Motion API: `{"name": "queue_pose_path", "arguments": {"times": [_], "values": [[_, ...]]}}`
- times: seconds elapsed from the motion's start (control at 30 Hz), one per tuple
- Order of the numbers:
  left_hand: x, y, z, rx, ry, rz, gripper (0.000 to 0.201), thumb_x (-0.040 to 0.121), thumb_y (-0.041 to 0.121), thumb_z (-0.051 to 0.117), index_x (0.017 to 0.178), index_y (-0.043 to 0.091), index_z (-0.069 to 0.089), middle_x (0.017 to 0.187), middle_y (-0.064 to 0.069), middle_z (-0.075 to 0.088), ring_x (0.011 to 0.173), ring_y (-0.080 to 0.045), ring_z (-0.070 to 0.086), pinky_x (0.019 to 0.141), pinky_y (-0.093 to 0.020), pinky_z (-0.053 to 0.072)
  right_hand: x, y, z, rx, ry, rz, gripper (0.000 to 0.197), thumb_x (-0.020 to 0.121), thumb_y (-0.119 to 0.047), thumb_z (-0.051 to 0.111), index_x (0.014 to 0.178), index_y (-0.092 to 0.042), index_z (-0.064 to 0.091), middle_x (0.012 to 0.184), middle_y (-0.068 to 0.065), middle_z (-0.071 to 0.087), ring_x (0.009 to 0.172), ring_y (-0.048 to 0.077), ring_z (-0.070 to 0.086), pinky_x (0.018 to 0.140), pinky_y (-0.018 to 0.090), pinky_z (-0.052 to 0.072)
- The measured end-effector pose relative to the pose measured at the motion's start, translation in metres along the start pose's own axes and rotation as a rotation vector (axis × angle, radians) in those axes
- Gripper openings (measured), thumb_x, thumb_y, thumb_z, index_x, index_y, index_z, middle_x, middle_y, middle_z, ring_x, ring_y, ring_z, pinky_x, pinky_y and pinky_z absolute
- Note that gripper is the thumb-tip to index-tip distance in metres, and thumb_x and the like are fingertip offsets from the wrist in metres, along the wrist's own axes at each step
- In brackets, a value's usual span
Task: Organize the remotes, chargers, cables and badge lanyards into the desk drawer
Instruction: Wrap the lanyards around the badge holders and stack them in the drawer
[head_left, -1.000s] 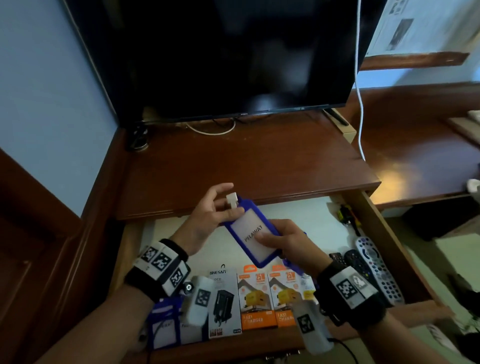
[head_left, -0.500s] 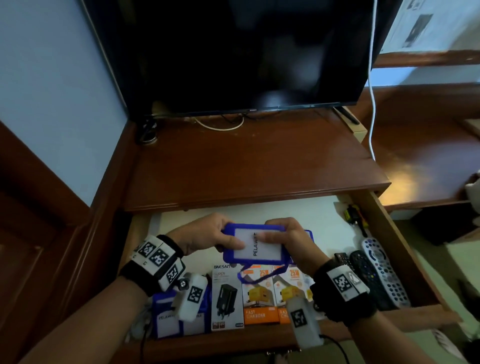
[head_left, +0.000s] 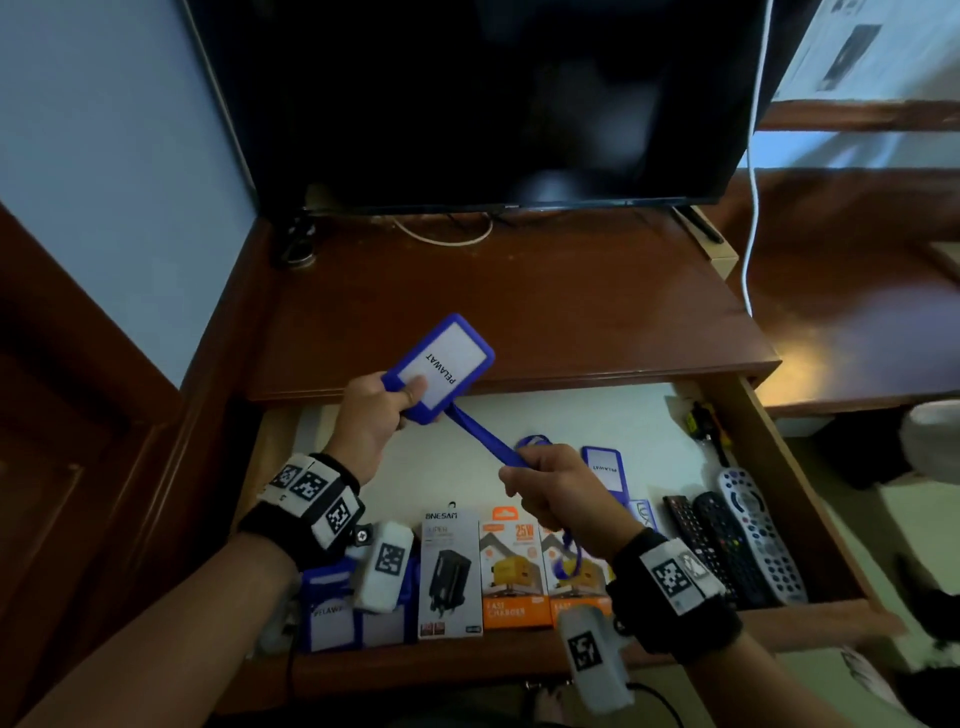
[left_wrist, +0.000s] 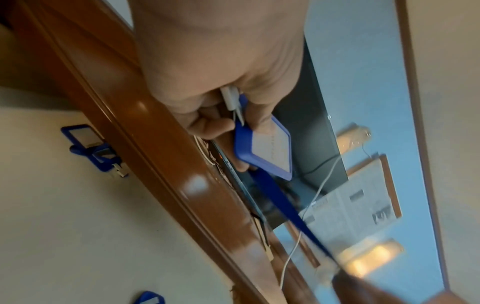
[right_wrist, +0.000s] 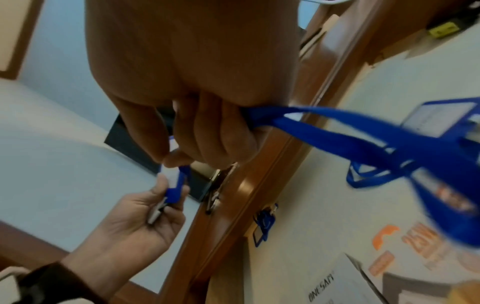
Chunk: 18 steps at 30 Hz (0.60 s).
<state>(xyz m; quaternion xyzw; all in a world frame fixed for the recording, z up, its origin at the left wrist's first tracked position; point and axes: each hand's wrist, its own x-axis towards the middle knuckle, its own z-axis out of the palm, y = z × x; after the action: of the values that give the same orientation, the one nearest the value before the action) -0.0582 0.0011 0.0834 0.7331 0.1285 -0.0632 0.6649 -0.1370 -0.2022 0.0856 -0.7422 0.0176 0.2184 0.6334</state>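
Three charger boxes (head_left: 511, 569) stand in a row along the near edge of the open drawer (head_left: 810, 499), with a few remotes (head_left: 737, 540) beside them toward its right side. Above the drawer's middle, the right hand (head_left: 558, 493) is closed in a fist around the blue strap (head_left: 480, 434), which runs taut up to the badge holder (head_left: 441, 366). The left hand (head_left: 371, 415) pinches that holder's lower end, thumb pressed on its face, holding it tilted over the drawer's far edge. Another badge (head_left: 602, 467) lies flat in the drawer, behind the right hand. Beyond the drawer sits a dark screen (head_left: 493, 98).
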Motion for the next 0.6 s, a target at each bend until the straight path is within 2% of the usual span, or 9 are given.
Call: {"name": "queue_pose_path", "arguments": {"times": [0.1,0.17,0.23,0.3,0.37,0.43,0.5,0.57,0.6], "values": [[-0.007,-0.018,0.008,0.389,-0.023,0.138,0.009,0.093,0.022,0.059,0.096,0.014,0.060,0.084,-0.001,0.062,0.075,-0.014,0.059,0.065,-0.025,0.047,0.000,-0.014,0.001,-0.057,-0.012,-0.040,0.022,0.093,-0.011,0.054,0.072,-0.008,0.055,0.047,-0.006,0.037,0.041,0.009,0.029,0.043,0.022,0.024],[-0.014,-0.033,0.013,0.632,-0.143,0.227,0.003,0.091,0.017,0.061,0.089,0.019,0.061,0.079,0.000,0.062,0.073,-0.017,0.059,0.069,-0.032,0.049,0.001,-0.024,0.000,-0.079,-0.022,-0.080,0.021,0.092,-0.008,0.054,0.071,-0.007,0.058,0.045,-0.007,0.036,0.040,0.009,0.027,0.041,0.022,0.022],[-0.024,-0.048,0.019,0.756,-0.266,0.281,0.021,0.087,0.013,0.062,0.073,0.027,0.055,0.070,0.003,0.060,0.067,-0.016,0.057,0.064,-0.029,0.044,0.005,-0.031,-0.001,-0.211,-0.016,-0.112,0.023,0.092,-0.011,0.055,0.070,-0.007,0.061,0.042,-0.010,0.038,0.038,0.006,0.030,0.041,0.020,0.025],[-0.031,-0.055,0.022,0.806,-0.343,0.281,0.018,0.084,0.016,0.063,0.071,0.025,0.055,0.070,0.000,0.062,0.068,-0.020,0.058,0.061,-0.030,0.044,0.010,-0.036,-0.004,-0.356,-0.011,-0.113,0.025,0.092,-0.015,0.057,0.068,-0.008,0.064,0.040,-0.010,0.042,0.037,0.004,0.034,0.042,0.016,0.027],[-0.034,-0.060,0.022,0.811,-0.429,0.257,0.010,0.084,0.019,0.065,0.076,0.020,0.060,0.075,-0.001,0.065,0.072,-0.021,0.060,0.065,-0.032,0.047,0.016,-0.039,-0.011,-0.440,-0.013,-0.094,0.027,0.090,-0.016,0.060,0.064,-0.009,0.065,0.041,-0.011,0.044,0.038,0.003,0.037,0.044,0.016,0.030],[-0.036,-0.058,0.017,0.796,-0.556,0.215,0.016,0.084,0.017,0.067,0.073,0.022,0.058,0.074,0.003,0.063,0.074,-0.020,0.061,0.065,-0.029,0.048,0.018,-0.042,-0.018,-0.512,-0.011,-0.087,0.027,0.088,-0.015,0.062,0.063,-0.009,0.066,0.042,-0.011,0.046,0.041,0.002,0.038,0.047,0.014,0.031],[-0.041,-0.050,0.010,0.735,-0.691,0.190,0.018,0.085,0.016,0.069,0.074,0.025,0.058,0.077,0.004,0.063,0.076,-0.016,0.062,0.069,-0.028,0.050,0.021,-0.039,-0.024,-0.543,0.003,-0.076,0.026,0.088,-0.012,0.063,0.063,-0.007,0.065,0.038,-0.012,0.046,0.038,0.001,0.039,0.044,0.011,0.029],[-0.047,-0.037,0.001,0.511,-0.745,0.116,0.009,0.087,0.013,0.067,0.084,0.020,0.061,0.083,0.002,0.067,0.079,-0.013,0.065,0.073,-0.027,0.052,0.023,-0.028,-0.028,-0.476,0.019,-0.037,0.029,0.090,-0.012,0.060,0.062,-0.008,0.063,0.040,-0.011,0.045,0.038,0.003,0.038,0.044,0.016,0.028],[-0.050,-0.029,-0.003,0.361,-0.738,0.076,0.007,0.088,0.009,0.064,0.089,0.015,0.061,0.085,0.000,0.069,0.080,-0.013,0.067,0.072,-0.026,0.052,0.022,-0.020,-0.028,-0.371,0.016,-0.016,0.030,0.092,-0.013,0.059,0.062,-0.009,0.062,0.044,-0.008,0.047,0.041,0.005,0.040,0.045,0.021,0.029]]}}
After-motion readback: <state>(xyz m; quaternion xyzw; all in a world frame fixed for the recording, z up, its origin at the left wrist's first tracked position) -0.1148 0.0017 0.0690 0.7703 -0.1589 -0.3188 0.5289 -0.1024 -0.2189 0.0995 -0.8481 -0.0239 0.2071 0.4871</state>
